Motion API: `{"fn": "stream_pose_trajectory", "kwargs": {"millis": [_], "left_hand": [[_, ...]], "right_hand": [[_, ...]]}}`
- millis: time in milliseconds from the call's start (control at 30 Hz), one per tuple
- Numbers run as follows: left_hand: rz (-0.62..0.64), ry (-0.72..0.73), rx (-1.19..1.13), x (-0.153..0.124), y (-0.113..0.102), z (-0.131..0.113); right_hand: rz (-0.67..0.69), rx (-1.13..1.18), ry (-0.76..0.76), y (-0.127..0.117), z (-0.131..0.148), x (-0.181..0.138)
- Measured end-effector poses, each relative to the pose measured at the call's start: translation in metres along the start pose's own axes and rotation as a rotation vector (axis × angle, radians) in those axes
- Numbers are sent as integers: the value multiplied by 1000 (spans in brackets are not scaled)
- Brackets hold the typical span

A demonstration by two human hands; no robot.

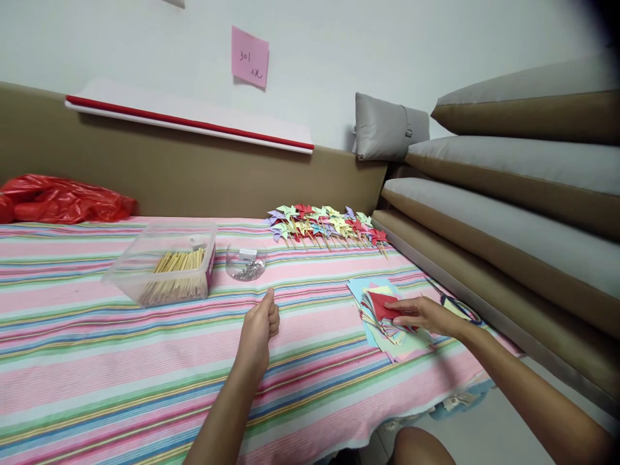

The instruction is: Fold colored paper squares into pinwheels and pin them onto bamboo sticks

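Note:
My right hand [426,315] reaches over a pile of coloured papers at the right. Its outstretched fingers touch the red paper [378,305] on top, and I see no firm grip on it. Beneath lie larger sheets in light blue [359,289], yellow, green and pink. My left hand [259,323] is closed in a loose fist above the striped cloth [159,361], thumb on top, with nothing visible in it. Beyond it stands a clear round container [246,263] of small metal pieces. Left of that, a clear plastic box [162,274] holds many thin wooden sticks.
Finished paper pinwheels [329,226] on sticks lie at the back. Scissors [460,307] rest right of the papers, beside stacked cushions [513,200]. A red plastic bag [65,199] is at the far left. The cloth's front edge hangs near my knee [420,447].

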State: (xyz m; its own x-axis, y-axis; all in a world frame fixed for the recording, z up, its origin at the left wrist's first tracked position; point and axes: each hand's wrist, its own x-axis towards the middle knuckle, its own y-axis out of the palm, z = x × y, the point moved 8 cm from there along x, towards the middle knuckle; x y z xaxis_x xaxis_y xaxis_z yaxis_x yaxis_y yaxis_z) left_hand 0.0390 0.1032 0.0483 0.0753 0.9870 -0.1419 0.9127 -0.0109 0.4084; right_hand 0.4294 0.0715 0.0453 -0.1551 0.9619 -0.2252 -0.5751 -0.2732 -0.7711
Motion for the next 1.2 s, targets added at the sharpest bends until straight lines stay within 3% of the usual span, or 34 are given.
{"fn": "stream_pose_trajectory", "kwargs": {"millis": [233,600,700,833,1033,1133,1200], "left_hand": [[7,-1,39,-3,5,2],[8,-6,70,-4,5,2],[9,-5,74,-3,5,2],[10,-5,84,-2,6,2],[47,4,139,-6,14,4],[58,31,177,-9,18,5],[47,67,184,-10,19,3]], "right_hand": [[-56,-92,-61,-7,18,-5],[-405,-493,-61,4,29,-17],[-521,-558,-29,-9,33,-22],[-734,-626,62,-45,43,-39],[-1034,-644,82,-84,92,-56],[-980,-554,-16,-76,128,-41],[-873,-339,-136,-61,152,-24]]}}
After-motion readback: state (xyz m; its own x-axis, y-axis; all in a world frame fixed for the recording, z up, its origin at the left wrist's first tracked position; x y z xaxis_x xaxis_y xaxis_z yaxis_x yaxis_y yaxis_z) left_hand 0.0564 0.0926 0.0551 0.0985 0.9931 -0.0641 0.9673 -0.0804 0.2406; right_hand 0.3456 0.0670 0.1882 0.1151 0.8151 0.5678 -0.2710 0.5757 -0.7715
